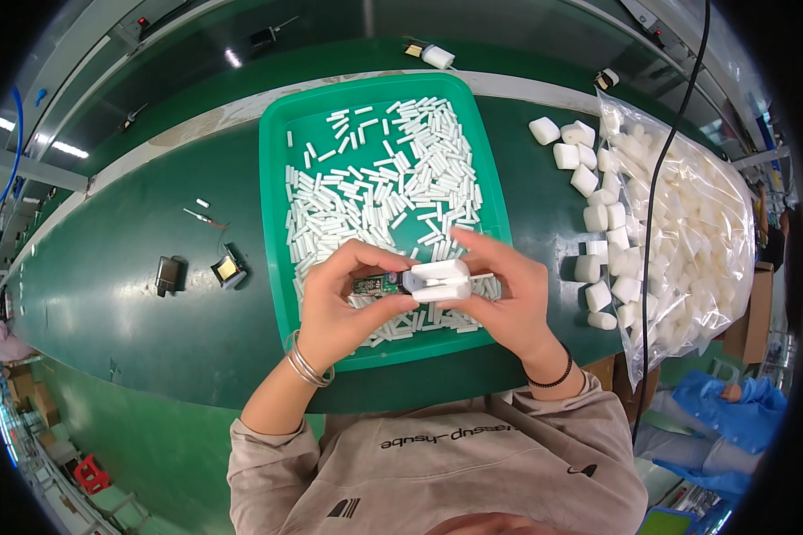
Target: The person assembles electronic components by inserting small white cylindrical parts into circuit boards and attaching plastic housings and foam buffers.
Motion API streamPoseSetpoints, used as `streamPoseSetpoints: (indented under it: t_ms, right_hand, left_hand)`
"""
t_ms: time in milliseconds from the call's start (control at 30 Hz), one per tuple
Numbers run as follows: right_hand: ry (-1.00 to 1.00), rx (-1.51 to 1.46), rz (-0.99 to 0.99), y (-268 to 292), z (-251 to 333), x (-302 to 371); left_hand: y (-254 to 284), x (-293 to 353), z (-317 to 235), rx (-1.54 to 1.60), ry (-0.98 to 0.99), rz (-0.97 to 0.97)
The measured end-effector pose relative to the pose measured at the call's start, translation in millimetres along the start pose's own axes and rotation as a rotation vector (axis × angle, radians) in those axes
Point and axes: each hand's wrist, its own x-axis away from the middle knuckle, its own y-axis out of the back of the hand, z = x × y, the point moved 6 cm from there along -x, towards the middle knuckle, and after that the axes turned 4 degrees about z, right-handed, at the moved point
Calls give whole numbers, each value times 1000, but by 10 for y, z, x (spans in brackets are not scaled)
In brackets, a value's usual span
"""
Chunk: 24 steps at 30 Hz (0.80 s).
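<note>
Over the near part of a green tray (273,125), my two hands hold one small assembly between them. My left hand (335,290) pinches its left end, where a green circuit board (373,284) with a dark grey end part shows. My right hand (515,294) has thumb and fingers around a white padded piece (442,270), which looks split or folded lengthwise and meets the grey part. A thin white stick (481,276) pokes out on its right side. Many short white tubes (357,209) lie loose in the tray under my hands.
Right of the tray, white chunky pads (591,218) spill from a clear plastic bag (696,223), with a black cable (653,196) hanging across it. Two small dark devices (168,275) (229,269) lie at left. Another assembly (433,55) sits beyond the tray. A person in blue (732,410) is at lower right.
</note>
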Motion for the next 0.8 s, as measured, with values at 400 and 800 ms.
streamPoseSetpoints:
  t_ms: [400,800]
  right_hand:
    - [216,9,76,1,-65,54]
    - [123,702,276,15,-171,7]
  left_hand:
    - [-113,-82,-104,-323,-45,35]
    - [2141,-2002,241,-522,191,-309]
